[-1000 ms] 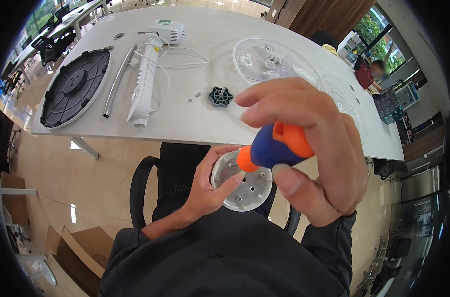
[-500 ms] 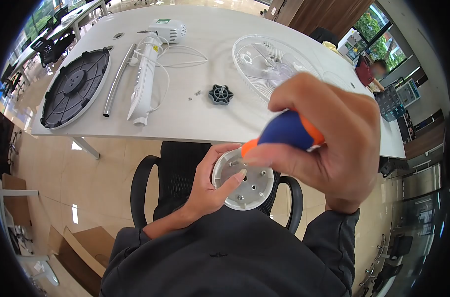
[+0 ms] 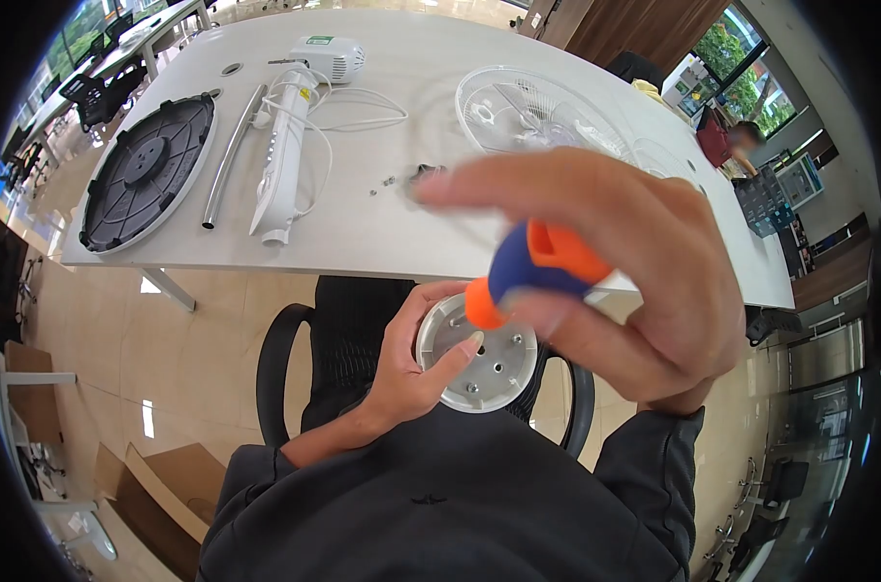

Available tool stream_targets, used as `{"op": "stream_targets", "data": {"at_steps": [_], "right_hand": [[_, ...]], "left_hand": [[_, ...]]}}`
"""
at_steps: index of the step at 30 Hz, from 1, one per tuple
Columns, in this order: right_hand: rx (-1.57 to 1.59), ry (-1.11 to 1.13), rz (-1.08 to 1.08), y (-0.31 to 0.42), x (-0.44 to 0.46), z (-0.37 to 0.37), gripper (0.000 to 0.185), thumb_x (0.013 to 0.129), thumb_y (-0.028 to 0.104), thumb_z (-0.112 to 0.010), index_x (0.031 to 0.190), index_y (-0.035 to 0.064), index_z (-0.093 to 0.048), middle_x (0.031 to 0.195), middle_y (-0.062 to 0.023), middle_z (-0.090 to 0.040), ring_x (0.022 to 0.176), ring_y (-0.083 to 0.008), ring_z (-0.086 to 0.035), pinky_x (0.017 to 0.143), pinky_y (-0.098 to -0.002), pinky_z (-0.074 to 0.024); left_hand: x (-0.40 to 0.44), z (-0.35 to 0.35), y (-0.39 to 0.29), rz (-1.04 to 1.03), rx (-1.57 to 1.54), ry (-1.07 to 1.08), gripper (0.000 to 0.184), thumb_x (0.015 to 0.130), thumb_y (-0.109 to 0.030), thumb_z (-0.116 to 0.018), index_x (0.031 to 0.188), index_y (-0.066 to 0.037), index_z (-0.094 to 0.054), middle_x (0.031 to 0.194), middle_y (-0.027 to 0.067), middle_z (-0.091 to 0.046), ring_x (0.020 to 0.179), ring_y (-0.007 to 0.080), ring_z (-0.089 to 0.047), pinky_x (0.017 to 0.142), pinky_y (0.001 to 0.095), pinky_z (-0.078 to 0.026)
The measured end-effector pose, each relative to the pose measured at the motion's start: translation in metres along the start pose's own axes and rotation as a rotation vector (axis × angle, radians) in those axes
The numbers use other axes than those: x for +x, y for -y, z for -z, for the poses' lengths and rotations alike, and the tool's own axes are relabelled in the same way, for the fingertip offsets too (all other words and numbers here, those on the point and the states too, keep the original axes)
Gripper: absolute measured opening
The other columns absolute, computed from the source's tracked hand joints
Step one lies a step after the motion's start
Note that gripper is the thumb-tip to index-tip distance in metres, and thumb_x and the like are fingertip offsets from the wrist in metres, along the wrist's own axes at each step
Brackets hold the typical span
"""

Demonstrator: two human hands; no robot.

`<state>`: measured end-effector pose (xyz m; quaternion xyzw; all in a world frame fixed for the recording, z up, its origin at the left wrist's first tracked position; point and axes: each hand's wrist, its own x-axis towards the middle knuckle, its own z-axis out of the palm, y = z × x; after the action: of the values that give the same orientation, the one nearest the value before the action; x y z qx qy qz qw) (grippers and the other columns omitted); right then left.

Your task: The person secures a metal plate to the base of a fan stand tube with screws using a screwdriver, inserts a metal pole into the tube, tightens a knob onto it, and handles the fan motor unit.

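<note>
Near side of the table (image 3: 343, 218): the left hand (image 3: 411, 359) grips the round white part (image 3: 490, 382), interior upward. The right hand (image 3: 654, 276), index finger extended, holds the orange-and-blue tool (image 3: 520, 268), long axis slanting left across the part's far edge; contact indeterminable.

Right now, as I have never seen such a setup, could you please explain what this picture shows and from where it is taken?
There is no machine here: a person works with two bare hands, seen from a camera worn on the head, looking forward and down. The left hand holds a round white part, its thumb inside. The right hand holds a blue-and-orange tool above it. On the white table lie a dark round base, a metal tube, a white column with cable, a white housing and a see-through guard.
</note>
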<state>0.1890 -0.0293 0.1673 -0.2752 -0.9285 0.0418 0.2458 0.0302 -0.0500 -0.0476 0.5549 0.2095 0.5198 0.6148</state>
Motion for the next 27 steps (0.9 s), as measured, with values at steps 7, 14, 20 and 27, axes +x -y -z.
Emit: {"op": "stream_targets", "data": {"at_steps": [7,14,20,27], "right_hand": [[-0.115,-0.132,-0.053,-0.002,-0.001,-0.012,0.044,0.077,0.033,-0.081,0.093,-0.0047,-0.065,0.086,-0.0142,-0.067,0.064,-0.0231,-0.063,0.061,-0.0294,-0.0497],[-0.256,0.046,-0.101,0.021,-0.007,-0.001,0.042,0.078,0.022,-0.081,0.104,-0.0045,-0.063,0.088,-0.015,-0.067,0.064,-0.0222,-0.062,0.056,-0.0286,-0.0494],[-0.06,-0.027,-0.025,0.016,-0.005,-0.014,0.054,0.071,0.042,-0.084,0.095,-0.0014,-0.064,0.078,-0.0094,-0.064,0.056,-0.0203,-0.059,0.05,-0.0273,-0.0453],[-0.257,-0.072,-0.067,0.013,-0.001,-0.009,0.055,0.072,0.042,-0.083,0.098,-0.002,-0.064,0.085,-0.012,-0.066,0.064,-0.0226,-0.063,0.058,-0.0295,-0.0491]], "left_hand": [[0.001,0.001,-0.003,-0.037,0.069,-0.003,0.048,0.087,-0.005,-0.065,0.131,0.001,-0.048,0.12,0.0106,-0.06,0.111,0.0146,-0.059,0.097,0.0311,-0.046],[0.002,0.004,0.007,-0.055,0.009,0.034,0.047,0.087,-0.006,-0.064,0.131,0.001,-0.048,0.119,0.0108,-0.061,0.11,0.015,-0.059,0.097,0.0316,-0.046],[0.0,0.006,0.012,-0.06,0.006,0.01,0.048,0.087,-0.006,-0.065,0.131,0.001,-0.048,0.117,0.01,-0.06,0.109,0.0149,-0.059,0.096,0.0314,-0.046],[-0.001,-0.001,-0.002,-0.068,0.091,-0.025,0.049,0.087,-0.006,-0.067,0.132,0.001,-0.048,0.116,0.0097,-0.061,0.108,0.0136,-0.059,0.095,0.0307,-0.046]]}}
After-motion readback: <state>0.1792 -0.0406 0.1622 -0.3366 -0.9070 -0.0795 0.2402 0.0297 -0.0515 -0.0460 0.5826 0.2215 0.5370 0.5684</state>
